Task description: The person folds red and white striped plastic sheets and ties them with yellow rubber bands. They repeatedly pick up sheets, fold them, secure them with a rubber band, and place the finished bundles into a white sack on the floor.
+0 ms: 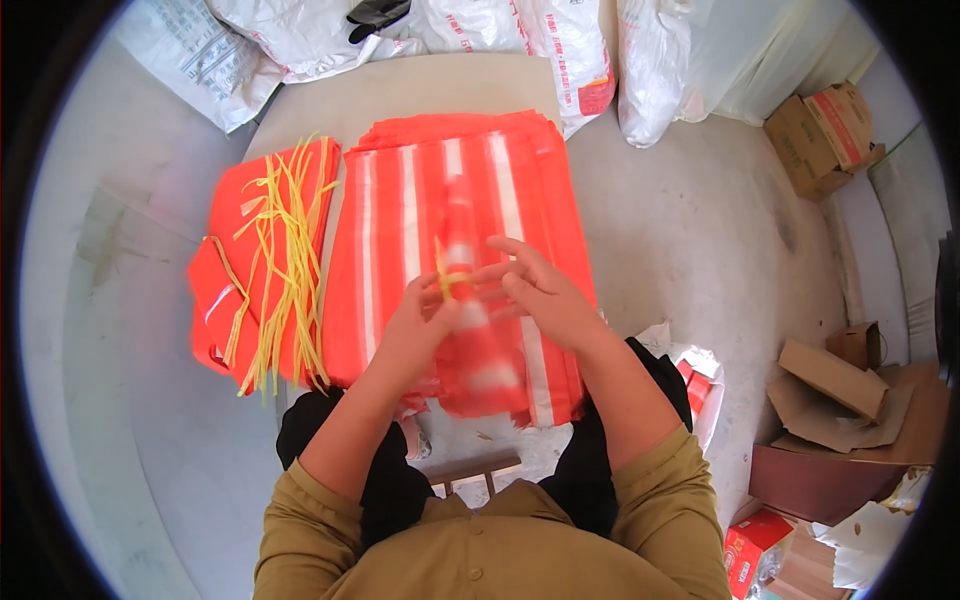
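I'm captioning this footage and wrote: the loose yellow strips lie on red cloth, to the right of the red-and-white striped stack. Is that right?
Not quite: the head view shows the loose yellow strips lying on red cloth to the left of the red-and-white striped stack, not the right.

Left hand [420,322] and right hand [547,298] at blurred red-and-white cloth bundle [485,360] with yellow string [447,281], above striped cloth stack [386,230]. Yellow strips [283,280] on folded red cloth [232,208], left. White bags [470,28] behind, cardboard boxes [815,145] right.
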